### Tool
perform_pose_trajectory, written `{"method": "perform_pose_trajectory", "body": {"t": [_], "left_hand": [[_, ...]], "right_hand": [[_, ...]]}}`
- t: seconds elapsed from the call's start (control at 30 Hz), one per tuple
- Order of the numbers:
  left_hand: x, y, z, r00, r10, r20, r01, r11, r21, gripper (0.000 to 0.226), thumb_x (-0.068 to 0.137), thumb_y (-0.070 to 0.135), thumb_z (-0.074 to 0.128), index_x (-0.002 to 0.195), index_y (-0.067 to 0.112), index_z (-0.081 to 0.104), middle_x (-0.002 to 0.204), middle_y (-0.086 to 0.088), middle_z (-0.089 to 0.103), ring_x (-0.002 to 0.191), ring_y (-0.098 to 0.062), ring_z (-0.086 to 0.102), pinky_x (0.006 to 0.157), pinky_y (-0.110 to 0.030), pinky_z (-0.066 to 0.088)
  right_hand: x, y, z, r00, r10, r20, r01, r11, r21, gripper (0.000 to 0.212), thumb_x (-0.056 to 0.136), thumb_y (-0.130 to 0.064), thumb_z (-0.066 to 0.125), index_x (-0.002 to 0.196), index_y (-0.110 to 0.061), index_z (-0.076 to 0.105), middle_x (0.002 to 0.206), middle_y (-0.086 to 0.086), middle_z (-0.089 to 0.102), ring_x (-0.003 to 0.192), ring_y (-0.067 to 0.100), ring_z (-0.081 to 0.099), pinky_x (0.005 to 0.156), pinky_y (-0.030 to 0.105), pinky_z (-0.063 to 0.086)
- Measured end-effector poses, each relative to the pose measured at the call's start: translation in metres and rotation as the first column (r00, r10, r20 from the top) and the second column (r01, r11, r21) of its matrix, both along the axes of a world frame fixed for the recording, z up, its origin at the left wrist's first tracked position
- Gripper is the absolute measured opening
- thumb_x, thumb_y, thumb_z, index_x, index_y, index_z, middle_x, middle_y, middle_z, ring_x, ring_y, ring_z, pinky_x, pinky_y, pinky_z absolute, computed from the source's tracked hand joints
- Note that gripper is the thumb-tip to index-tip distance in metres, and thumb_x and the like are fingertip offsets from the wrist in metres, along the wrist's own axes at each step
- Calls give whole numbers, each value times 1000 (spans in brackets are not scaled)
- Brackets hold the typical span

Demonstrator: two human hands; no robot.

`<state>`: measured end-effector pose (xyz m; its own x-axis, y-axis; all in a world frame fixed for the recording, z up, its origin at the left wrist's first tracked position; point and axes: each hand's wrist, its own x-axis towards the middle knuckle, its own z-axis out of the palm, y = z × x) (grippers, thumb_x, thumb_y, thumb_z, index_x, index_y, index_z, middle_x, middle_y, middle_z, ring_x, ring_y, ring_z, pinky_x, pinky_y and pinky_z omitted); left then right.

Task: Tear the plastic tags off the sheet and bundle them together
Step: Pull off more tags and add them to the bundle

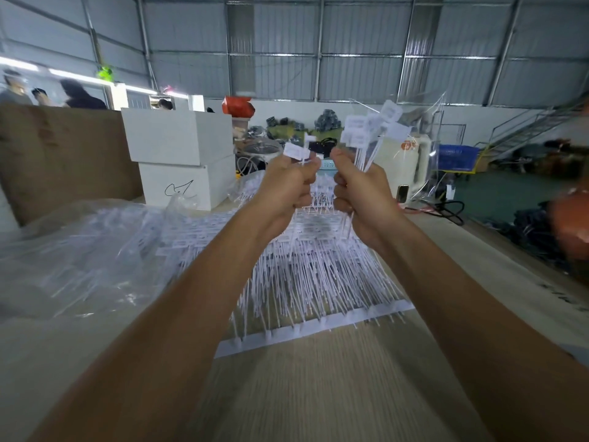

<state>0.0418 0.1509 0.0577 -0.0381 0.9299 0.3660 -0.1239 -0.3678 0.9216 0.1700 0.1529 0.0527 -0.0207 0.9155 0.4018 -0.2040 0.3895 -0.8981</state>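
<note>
Holding light, springy plastic tags (pixel 366 145) by their thin stems, right hand (pixel 360 199) grips the bundle while left hand (pixel 287 186) pinches one tag (pixel 294 152).

Arms: both bare, stretched forward and raised, forearms converging toward the middle.
Left hand (pixel 287 183): fingers curled, thumb on top, pinching a tag (pixel 296 151).
Right hand (pixel 360 189): fist gripping a bundle (pixel 369 135).
Gap: hands just beside each other.
</note>
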Motion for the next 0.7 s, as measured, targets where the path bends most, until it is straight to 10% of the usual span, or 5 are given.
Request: {"method": "perform_pose_trajectory", "body": {"t": [0.23,0.43,0.7], "left_hand": [[9,3,-5,984,83,158,-79,996,-30,26,108,25,46,112,11,68,75,-2,64,65,-15,54,57,-29,47],[38,-3,-12,942,91,323,-58,992,-109,29,111,29,35,123,12,55,108,-7,71,92,-23,67,74,-37,52],[63,-3,-20,893,-61,445,150,974,-167,49,102,54,46,113,11,66,89,1,68,96,-13,65,90,-30,50]], "right_hand": [[-11,8,-13,966,-150,209,135,987,87,24,106,-21,50,88,-19,67,54,-12,45,47,6,40,51,28,36],[-12,7,-19,802,-425,419,321,899,297,26,108,-34,42,112,-20,63,92,3,70,87,28,67,80,51,56],[-8,7,-18,600,-442,667,272,897,349,35,109,-44,34,131,-22,49,108,8,69,97,33,64,80,42,50]]}}
